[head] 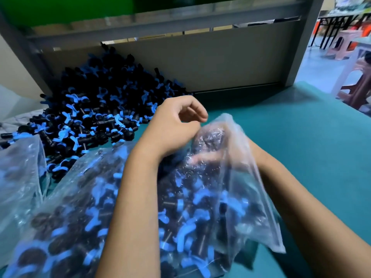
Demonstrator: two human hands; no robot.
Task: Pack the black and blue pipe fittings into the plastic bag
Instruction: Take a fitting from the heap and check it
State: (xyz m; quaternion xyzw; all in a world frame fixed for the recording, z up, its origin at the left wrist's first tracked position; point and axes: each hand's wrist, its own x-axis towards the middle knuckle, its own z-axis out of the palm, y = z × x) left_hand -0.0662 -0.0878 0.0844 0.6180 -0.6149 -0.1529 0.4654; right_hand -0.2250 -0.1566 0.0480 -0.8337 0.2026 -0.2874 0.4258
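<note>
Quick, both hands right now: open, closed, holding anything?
Left hand: fingers curled, pinching the top edge of the clear plastic bag of black and blue fittings.
Right hand: behind the plastic, blurred; grip cannot be told.

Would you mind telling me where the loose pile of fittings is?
In the head view, the loose pile of fittings lies upper left on the green table, against the grey panel.

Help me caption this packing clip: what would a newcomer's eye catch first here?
A big heap of black and blue pipe fittings lies at the back left of the green table. In front, the left hand pinches the mouth of a clear plastic bag full of fittings.
</note>
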